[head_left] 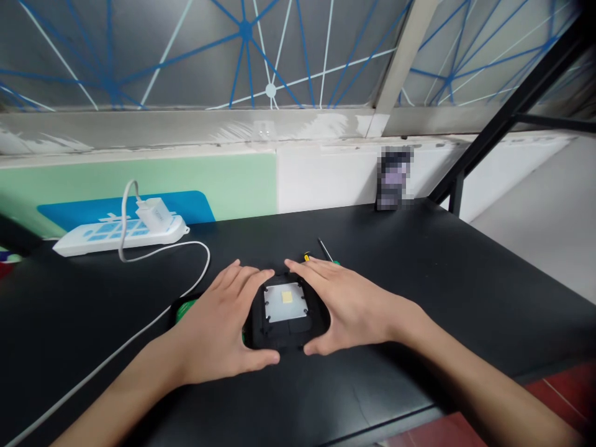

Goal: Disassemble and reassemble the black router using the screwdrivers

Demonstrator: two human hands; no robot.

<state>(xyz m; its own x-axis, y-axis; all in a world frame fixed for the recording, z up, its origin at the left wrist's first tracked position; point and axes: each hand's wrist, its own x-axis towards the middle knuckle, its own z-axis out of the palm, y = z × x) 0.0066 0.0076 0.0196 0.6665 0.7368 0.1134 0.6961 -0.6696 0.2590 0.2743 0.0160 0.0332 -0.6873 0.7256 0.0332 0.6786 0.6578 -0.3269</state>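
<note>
Head view: my left hand [223,329] and right hand [347,304] are clamped around the black square device [285,310]. I judge uneven squeezing could tilt it against the screwdriver [326,251].

My left hand [223,329] and right hand [347,307] cover both sides of the black part [285,310]. A green thing [185,308] peeks from under my left palm, mostly hidden. The screwdriver [325,251] handle hides behind my right fingers. An object [395,178] at the wall is blurred.

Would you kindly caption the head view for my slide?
Both hands, left and right, cup a black square device on a black table.
</note>
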